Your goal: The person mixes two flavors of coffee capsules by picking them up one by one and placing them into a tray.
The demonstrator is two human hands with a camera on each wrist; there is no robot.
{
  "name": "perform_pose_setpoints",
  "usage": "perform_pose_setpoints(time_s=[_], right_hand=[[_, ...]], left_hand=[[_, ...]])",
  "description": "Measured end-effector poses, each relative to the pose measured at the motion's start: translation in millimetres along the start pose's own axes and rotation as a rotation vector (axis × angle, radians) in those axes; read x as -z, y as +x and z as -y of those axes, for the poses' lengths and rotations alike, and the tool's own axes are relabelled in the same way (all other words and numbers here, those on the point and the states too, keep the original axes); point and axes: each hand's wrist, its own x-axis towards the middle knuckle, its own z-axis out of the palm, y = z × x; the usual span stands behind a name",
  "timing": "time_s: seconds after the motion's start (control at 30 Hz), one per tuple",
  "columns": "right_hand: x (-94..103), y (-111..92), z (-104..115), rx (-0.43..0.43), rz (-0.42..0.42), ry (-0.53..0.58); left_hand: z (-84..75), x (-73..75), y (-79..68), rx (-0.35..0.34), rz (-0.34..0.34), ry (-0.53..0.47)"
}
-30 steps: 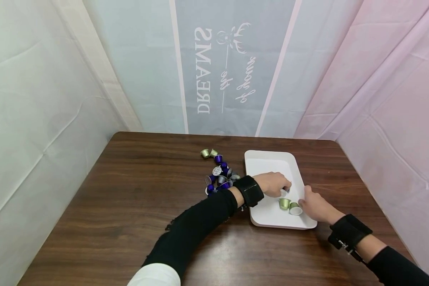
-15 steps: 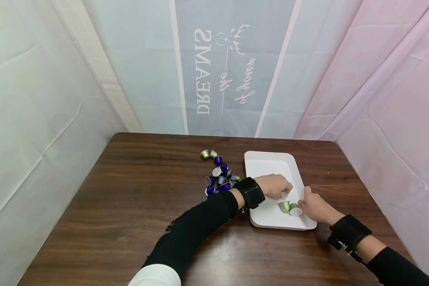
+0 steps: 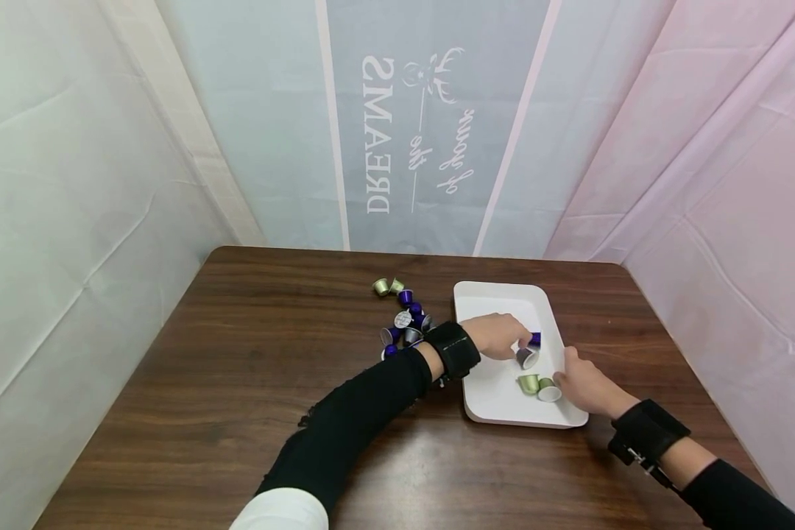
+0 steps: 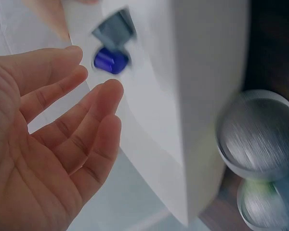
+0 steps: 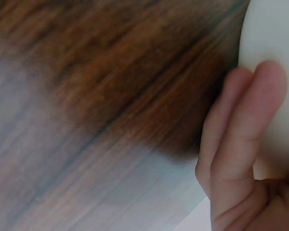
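My left hand (image 3: 497, 335) hovers over the white tray (image 3: 500, 294), its fingers loosely bent and nothing between them in the left wrist view. Just past its fingertips, a blue coffee capsule (image 4: 111, 60) and a dark grey one (image 4: 114, 30) lie in the tray. Nearer the front of the tray are two green capsules (image 3: 528, 383), one showing its white lid. My right hand (image 3: 589, 383) holds the tray's right side, thumb at the rim, with its fingers (image 5: 238, 139) along the outer wall in the right wrist view.
Left of the tray, a loose cluster of blue and silver capsules (image 3: 403, 319) lies on the brown wooden table (image 3: 271, 353), partly hidden by the left forearm. Two gold-green capsules (image 3: 380, 287) sit at its far end. Fabric curtains (image 3: 437, 235) stand behind the table.
The left hand has let go of the capsules in the tray and drawn slightly back to the left, uncovering the blue and grey ones. The right hand stays on the tray.
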Motion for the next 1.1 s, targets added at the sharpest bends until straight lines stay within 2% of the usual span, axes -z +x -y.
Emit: perform_pose_setpoints(time_s=[0.17, 0.3, 0.47, 0.6, 0.83, 1.1], right_hand=[[-1.9, 0, 0, -0.01, -0.01, -0.01], [-1.7, -1, 1, -0.019, -0.008, -0.008], [-0.2, -1, 1, -0.019, 0.0, -0.012], [-0.6, -1, 1, -0.003, -0.01, -0.019], [-2.0, 0, 1, -0.002, -0.022, -0.026], [0.5, -1, 4, -0.034, 0.001, -0.021]], left_hand=[[24.0, 5.2, -15.4, 0.026, -0.013, 0.011], [40.2, 6.9, -27.7, 0.042, -0.026, -0.023], [56.9, 9.5, -44.7, 0.056, -0.043, -0.057], [67.6, 11.7, -58.7, 0.093, -0.042, -0.089], [92.0, 9.6, -80.4, 0.099, -0.079, -0.138], [121.1, 4.6, -107.6, 0.159, -0.124, -0.164]])
